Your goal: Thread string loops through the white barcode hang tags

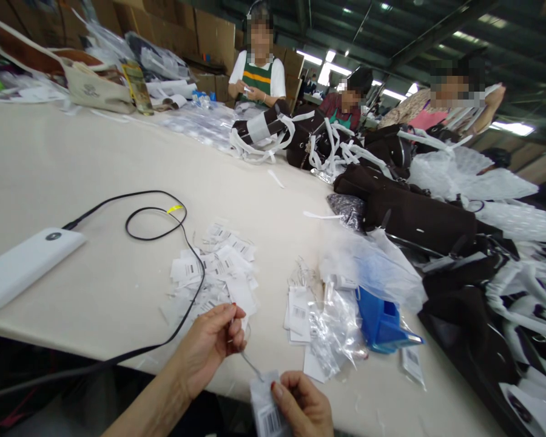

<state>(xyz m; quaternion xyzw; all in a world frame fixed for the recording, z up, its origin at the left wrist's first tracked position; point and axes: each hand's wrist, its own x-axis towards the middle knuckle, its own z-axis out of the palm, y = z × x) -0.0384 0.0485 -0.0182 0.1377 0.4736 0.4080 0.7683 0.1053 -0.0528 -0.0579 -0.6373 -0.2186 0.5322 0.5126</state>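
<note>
Head view, bottom centre: right hand (303, 405) pinches a barcode tag (267, 413) by its top edge, long axis running down out of frame. Left hand (213, 340), up-left of it, grips a thin clear loop (250, 363) slanting toward the tag's top. Loose tags (218, 267) pile further up the surface (73, 158); blue tool (380, 321) to the right.

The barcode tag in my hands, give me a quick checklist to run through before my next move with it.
1. Right hand gripping barcode tag: ok.
2. Left hand pinching thin loop clear of the table: ok.
3. Loop threaded through the tag: cannot tell.
4. Black cable away from the left hand: not ok, it runs just beside it.
5. Loose tags within sight: ok.
6. Blue tool unobstructed: not ok, partly under plastic bags.
</note>
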